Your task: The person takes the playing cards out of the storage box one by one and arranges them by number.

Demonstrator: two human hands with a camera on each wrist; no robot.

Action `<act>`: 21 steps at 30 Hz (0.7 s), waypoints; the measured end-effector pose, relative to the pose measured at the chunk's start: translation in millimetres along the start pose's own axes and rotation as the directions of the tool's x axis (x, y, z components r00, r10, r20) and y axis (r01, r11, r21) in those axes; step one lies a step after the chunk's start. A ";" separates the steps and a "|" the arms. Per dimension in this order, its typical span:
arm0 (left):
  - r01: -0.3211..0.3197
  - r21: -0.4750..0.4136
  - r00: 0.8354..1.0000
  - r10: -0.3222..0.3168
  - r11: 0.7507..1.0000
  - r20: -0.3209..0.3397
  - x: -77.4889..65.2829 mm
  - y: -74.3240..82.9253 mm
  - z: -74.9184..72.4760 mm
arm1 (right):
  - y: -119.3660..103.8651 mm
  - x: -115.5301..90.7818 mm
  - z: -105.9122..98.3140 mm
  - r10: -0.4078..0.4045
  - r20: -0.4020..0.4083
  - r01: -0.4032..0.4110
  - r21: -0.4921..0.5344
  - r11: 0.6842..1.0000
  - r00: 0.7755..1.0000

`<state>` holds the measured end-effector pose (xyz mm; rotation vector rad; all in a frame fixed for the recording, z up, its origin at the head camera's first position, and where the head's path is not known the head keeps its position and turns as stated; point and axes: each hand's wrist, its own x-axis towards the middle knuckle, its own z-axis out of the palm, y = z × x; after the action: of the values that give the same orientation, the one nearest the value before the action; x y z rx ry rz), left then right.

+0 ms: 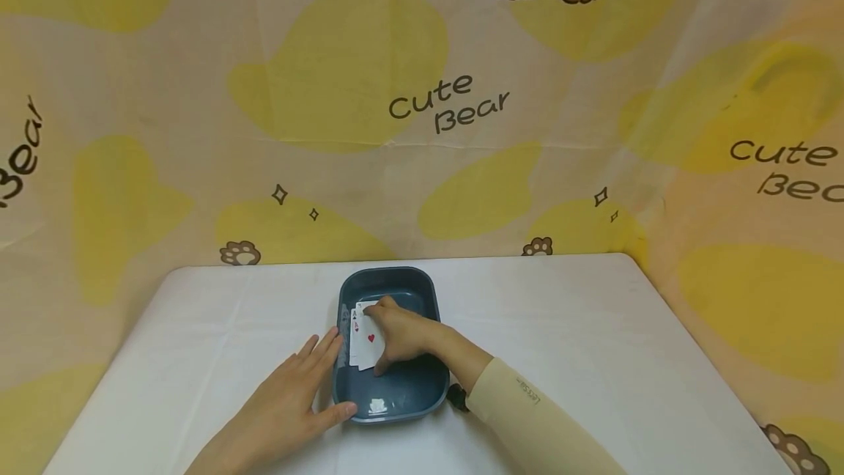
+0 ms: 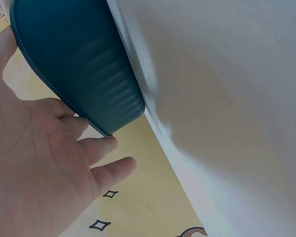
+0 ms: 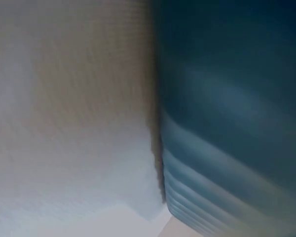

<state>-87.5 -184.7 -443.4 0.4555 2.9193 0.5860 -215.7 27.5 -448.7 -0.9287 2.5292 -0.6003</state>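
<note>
Yellow bear-print cloth (image 1: 330, 204) rises behind a white-covered table (image 1: 593, 358), on which stands a blue tray (image 1: 409, 391). Taking twelve o'clock as the far side, playing cards (image 1: 363, 349) lie towards ten o'clock inside it, slightly fanned; the top one shows a red heart, and how many lie beneath cannot be told. They look thin, light and bendy, probably slick against one another and easily creased, so the short ends at twelve and six seem the sensible hold. There the right hand (image 1: 407, 332) grips them, fingertips at the far end, thumb at the near. The left hand (image 1: 297, 393) is unclenched, its fingers extended against the tray's rim from nine to seven o'clock. That tray looks stiff, smooth and fairly light, likely apt to slide unless steadied. Something dark (image 1: 457, 397) sits just outside it at four o'clock, partly behind the sleeve (image 1: 541, 416).
</note>
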 end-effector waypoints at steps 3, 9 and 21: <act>-0.001 -0.006 1.000 0.001 1.000 -0.001 -0.8 -0.4 0.2 | -0.3 -1.6 -3.9 -0.011 -0.012 0.011 -0.002 1.000 1.000; -0.024 -0.022 1.000 0.023 0.999 -0.021 -3.0 -1.1 1.2 | -1.1 -6.5 -15.3 -0.042 -0.039 0.043 0.022 0.999 0.998; 0.012 -0.013 1.000 -0.012 1.000 0.008 -2.0 0.8 -0.8 | -2.5 -23.2 -36.7 -0.108 -0.086 0.118 0.128 0.985 0.990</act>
<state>-85.5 -184.9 -442.2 0.4376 2.9072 0.5993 -215.6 50.9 -412.1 -1.0234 2.4814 -0.8445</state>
